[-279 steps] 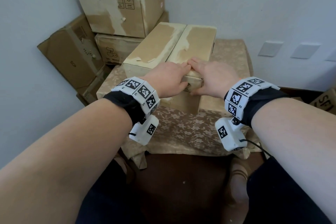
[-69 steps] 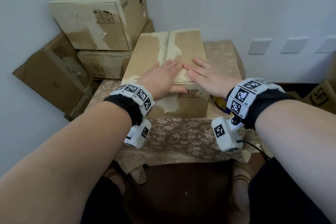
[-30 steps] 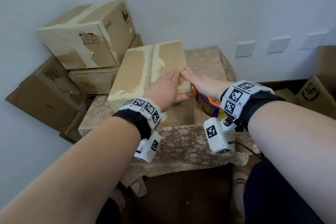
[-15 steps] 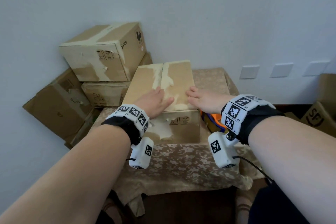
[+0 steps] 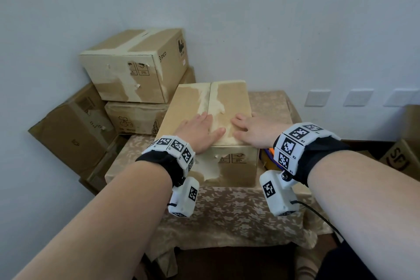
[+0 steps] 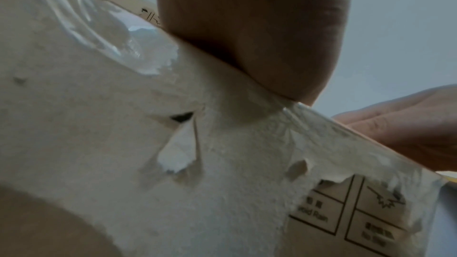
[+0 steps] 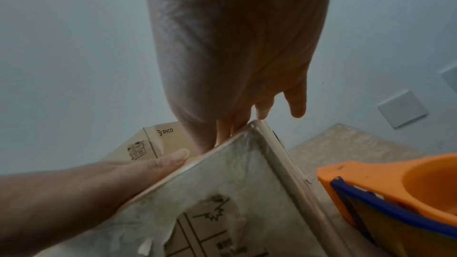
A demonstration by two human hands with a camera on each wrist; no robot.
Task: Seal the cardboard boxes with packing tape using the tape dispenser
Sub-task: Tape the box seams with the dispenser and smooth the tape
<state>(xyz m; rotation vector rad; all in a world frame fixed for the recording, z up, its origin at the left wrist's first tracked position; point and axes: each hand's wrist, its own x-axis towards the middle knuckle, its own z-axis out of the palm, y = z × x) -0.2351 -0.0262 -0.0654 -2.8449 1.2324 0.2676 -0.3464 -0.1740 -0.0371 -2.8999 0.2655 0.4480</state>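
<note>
A cardboard box (image 5: 225, 102) with torn paper along its centre seam stands on the cloth-covered table (image 5: 227, 209). Its two top flaps are folded down and meet in the middle. My left hand (image 5: 200, 129) lies flat on the left flap, thumb stretched across the seam. My right hand (image 5: 252, 130) lies flat on the right flap near the front edge. An orange and blue tape dispenser (image 7: 395, 192) rests on the table right of the box; in the head view only a sliver of the dispenser (image 5: 269, 157) shows behind my right wrist. The box's torn front face (image 6: 197, 163) fills the left wrist view.
Several more cardboard boxes are stacked in the corner at the left: a taped PICO box (image 5: 134, 63) on top, another box (image 5: 134, 117) beneath, a tilted box (image 5: 72, 129) leaning beside them. A further carton (image 5: 402, 154) sits at the right. The wall stands close behind.
Both hands stay pressed on the flaps; the right hand slid from the seam to the right flap's front. The view tilted upward, showing more wall.
</note>
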